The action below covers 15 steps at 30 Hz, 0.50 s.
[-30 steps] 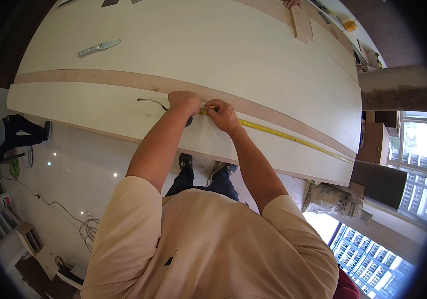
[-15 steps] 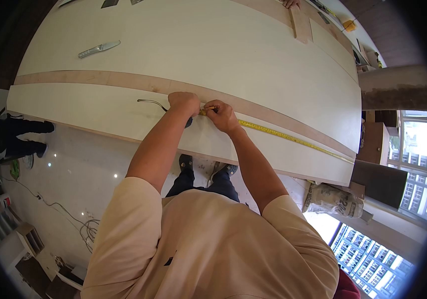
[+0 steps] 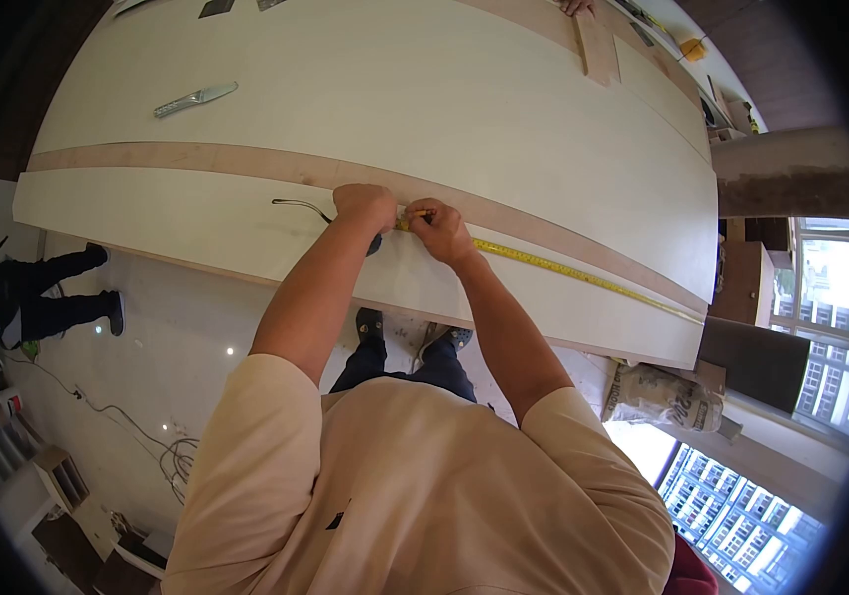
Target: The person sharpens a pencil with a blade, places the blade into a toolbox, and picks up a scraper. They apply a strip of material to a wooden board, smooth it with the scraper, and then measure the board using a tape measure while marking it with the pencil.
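My left hand (image 3: pixel 365 206) is closed around the dark case of a tape measure (image 3: pixel 583 276), with a bit of the case showing below the fist and a dark strap trailing left. The yellow blade runs right along the narrow white board (image 3: pixel 196 213) to its far right end. My right hand (image 3: pixel 441 232) pinches a pencil (image 3: pixel 419 214) over the blade, close beside my left hand. The pencil's tip is too small to make out. Behind both hands lies a long bare-wood strip (image 3: pixel 226 157).
A utility knife (image 3: pixel 196 99) lies on the large white panel (image 3: pixel 375 89). At the far right, another person's hand (image 3: pixel 576 7) rests by a short wood piece (image 3: pixel 598 50). A second person (image 3: pixel 43 288) stands on the left. A cable (image 3: pixel 177 461) and a sack (image 3: pixel 658 399) are on the floor.
The person on the left has shifted their legs, one foot now further right. My hands, the tape measure and the pencil stay practically in place.
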Motion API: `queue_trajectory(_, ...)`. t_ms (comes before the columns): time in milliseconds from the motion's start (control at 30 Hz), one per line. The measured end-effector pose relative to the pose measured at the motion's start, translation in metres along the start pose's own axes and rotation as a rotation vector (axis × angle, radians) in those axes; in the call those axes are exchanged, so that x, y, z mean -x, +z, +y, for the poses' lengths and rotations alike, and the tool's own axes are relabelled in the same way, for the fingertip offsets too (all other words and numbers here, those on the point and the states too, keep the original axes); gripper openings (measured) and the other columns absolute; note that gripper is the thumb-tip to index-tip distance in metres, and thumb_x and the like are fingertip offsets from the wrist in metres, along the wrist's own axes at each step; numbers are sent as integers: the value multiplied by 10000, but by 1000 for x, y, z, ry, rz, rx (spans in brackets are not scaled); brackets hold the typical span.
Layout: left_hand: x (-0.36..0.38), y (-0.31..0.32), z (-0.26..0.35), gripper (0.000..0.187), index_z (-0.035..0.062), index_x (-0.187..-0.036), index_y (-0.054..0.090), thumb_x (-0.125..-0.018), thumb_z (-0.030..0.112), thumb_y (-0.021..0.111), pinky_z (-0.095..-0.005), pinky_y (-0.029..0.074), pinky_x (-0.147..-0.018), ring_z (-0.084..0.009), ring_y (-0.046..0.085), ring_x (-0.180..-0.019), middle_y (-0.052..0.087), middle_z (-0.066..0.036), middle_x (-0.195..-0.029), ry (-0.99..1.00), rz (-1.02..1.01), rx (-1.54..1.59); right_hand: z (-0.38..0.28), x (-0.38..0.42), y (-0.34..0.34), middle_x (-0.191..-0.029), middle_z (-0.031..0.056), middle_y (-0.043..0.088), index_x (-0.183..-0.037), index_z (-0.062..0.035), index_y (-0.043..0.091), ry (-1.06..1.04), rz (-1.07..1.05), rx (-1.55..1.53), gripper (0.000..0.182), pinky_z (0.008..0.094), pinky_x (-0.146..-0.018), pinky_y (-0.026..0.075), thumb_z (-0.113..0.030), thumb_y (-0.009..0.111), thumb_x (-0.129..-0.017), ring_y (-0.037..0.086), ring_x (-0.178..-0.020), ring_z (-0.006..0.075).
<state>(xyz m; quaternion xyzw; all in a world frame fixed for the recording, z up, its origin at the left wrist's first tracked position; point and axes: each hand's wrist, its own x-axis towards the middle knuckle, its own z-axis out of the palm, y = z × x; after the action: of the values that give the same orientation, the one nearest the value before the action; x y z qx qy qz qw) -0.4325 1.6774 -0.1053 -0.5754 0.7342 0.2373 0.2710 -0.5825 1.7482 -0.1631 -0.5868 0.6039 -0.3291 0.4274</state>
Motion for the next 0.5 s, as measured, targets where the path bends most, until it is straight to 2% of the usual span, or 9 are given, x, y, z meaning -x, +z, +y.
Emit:
queue_trajectory(100,2,0,1,220,181,-886,745,-684,127,678,-321,496,-663,-186,687,-888,718,-21,-903,-10,12,-1,4,0,2,-860,135,682,-933,-16,677,-10,14,-13,191,309,-715,506,-152,621,-810,648,-759,204)
queue_trajectory(200,6,-4,-1,204,129,-911,733,-734,122,633,-344,524,-724,-232,685,-911,712,-72,-954,28,1,17,-6,1,-3,-855,133,681,-929,-16,678,30,-25,21,192,307,-707,502,-157,624,-812,640,-746,196)
queue_trajectory(367,9,-6,-1,202,131,-912,733,-736,126,634,-345,523,-724,-232,685,-913,712,-73,-955,29,-12,9,-7,2,-2,-851,135,681,-927,-19,679,54,-35,0,193,307,-706,500,-169,626,-818,639,-748,194)
queue_trajectory(467,10,-8,0,199,134,-910,734,-738,127,635,-346,523,-721,-232,685,-913,712,-71,-950,29,-19,3,-8,3,-2,-843,101,668,-949,3,666,13,-29,23,207,280,-699,489,-167,629,-837,603,-752,142)
queue_trajectory(500,11,-8,0,198,135,-909,735,-738,127,636,-347,523,-720,-232,685,-912,712,-70,-948,28,-22,2,-8,3,-2,-849,107,669,-947,5,664,21,-30,26,203,284,-700,490,-162,627,-837,608,-758,146)
